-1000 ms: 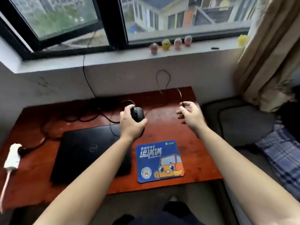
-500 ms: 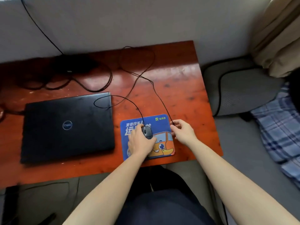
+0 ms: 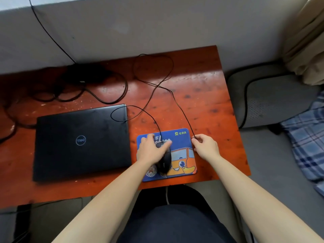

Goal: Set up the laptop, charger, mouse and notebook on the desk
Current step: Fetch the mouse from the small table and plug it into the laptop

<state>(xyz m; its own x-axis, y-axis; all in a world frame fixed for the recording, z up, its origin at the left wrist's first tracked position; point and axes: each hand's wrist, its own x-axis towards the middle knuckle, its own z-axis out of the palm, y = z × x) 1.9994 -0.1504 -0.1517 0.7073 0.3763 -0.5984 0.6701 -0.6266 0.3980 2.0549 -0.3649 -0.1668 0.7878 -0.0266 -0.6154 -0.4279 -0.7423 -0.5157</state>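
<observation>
A closed black laptop (image 3: 80,141) lies on the left half of the red-brown desk (image 3: 201,95). To its right is a blue mouse pad (image 3: 182,137) with an orange cartoon car. The black wired mouse (image 3: 164,163) sits on the pad, and my left hand (image 3: 151,149) lies over its front with fingers spread around it. At the pad's right edge my right hand (image 3: 206,148) pinches the thin mouse cable (image 3: 182,111), which loops back across the desk and over the laptop's corner. The black charger brick (image 3: 87,76) rests at the back of the desk among its cords. No notebook is in view.
A grey wall runs right behind the desk, with a black cord (image 3: 50,37) hanging down it. A grey cushion (image 3: 273,97) and a blue plaid cloth (image 3: 308,137) lie to the right, a beige curtain (image 3: 305,41) above them. My lap sits under the desk's front edge.
The mouse went from the back of the desk down onto the mouse pad under my left hand. My right hand followed with the cable to the pad's right edge. The view tilted downward.
</observation>
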